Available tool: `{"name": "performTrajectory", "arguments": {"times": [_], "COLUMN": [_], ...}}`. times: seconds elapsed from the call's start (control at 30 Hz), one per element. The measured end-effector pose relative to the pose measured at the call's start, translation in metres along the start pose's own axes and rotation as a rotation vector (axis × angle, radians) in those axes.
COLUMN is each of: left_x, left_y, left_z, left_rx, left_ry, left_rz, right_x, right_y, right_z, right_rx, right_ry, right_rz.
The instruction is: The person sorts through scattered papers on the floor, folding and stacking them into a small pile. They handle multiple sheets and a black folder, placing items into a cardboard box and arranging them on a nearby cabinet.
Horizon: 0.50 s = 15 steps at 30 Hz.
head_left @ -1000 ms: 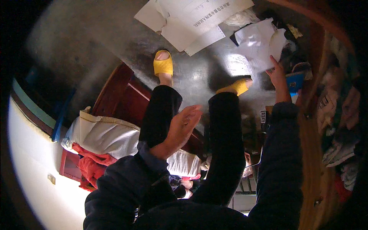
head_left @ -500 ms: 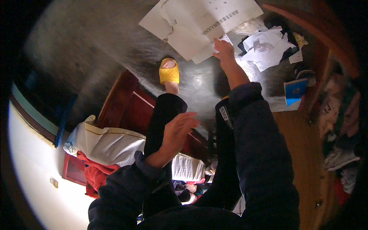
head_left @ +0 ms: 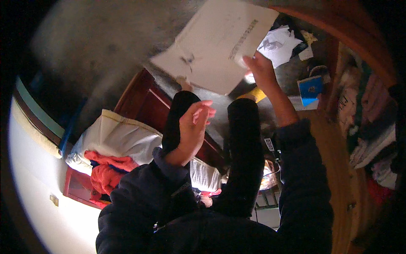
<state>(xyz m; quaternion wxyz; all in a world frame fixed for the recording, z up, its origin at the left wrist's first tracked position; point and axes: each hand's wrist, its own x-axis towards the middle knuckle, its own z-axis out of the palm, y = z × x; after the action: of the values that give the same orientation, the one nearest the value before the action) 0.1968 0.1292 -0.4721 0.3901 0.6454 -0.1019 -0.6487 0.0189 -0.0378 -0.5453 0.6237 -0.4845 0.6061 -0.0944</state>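
Note:
A large off-white paper sheet (head_left: 215,46), printed with dark characters and marked by a small tear, is raised above the dark floor. Its lower right edge is pinched by my right hand (head_left: 263,71), thumb toward the sheet. My left hand (head_left: 192,131) hovers over my left knee, fingers loosely bent and apart, with nothing in them. A yellow slipper (head_left: 255,95) shows on my right foot, just below the sheet's edge; my left foot is mostly covered by the sheet.
Crumpled white paper (head_left: 279,44) lies on something dark to the right. Nearby is a blue booklet (head_left: 311,89). A wooden board (head_left: 323,169) runs along my right side, clothes beyond it. At left are a white sack (head_left: 122,133), red cloth (head_left: 112,169) and a red-brown cabinet (head_left: 136,94).
My right hand has taken hold of the paper sheet and lifted it off the floor, toward me. The right foot's slipper has come into view. My left hand has risen slightly, its fingers curling more.

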Motion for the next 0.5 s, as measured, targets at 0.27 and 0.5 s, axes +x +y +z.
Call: {"name": "performTrajectory", "arguments": {"times": [0.27, 0.5], "left_x": [-0.070, -0.125], "left_y": [0.062, 0.113], "left_z": [-0.014, -0.020], "left_rx": [-0.207, 0.703], "left_ry": [0.114, -0.166], "left_rz": [0.091, 0.605], "right_x": [-0.133, -0.226], "right_y": [-0.088, -0.149], "right_z": [-0.022, -0.017], "right_rx": [-0.423, -0.033], "right_ry": [-0.102, -0.190], "right_rz": [-0.050, -0.076]}}
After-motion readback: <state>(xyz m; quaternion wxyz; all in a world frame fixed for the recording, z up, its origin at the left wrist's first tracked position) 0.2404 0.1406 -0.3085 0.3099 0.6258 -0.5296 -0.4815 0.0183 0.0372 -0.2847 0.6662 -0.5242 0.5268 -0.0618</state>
